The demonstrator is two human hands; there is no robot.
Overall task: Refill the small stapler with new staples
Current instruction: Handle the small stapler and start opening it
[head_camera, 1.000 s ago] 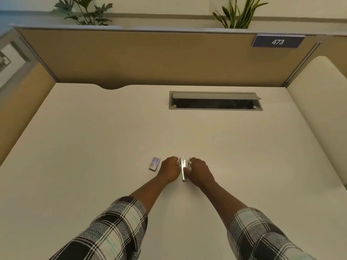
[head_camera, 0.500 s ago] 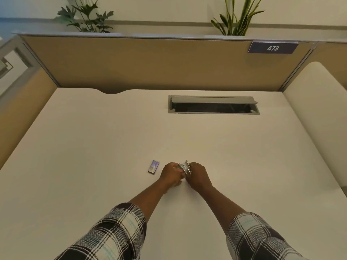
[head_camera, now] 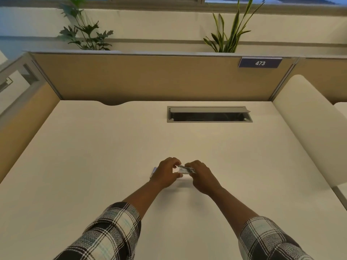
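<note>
Both hands (head_camera: 185, 174) pinch small stapler (head_camera: 185, 169) above desk (head_camera: 93, 156).

I see small metal stapler (head_camera: 185, 170) mid-desk between both hands; staple box (head_camera: 153, 171) just left; rectangular cable hatch (head_camera: 209, 114) toward desk's (head_camera: 93, 156) back edge.

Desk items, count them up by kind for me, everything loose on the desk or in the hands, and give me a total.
Staplers: 1, the small silver stapler, held between the left hand and the right hand
Staple boxes: 1, the small box, mostly hidden behind the left hand
Total: 2
</note>
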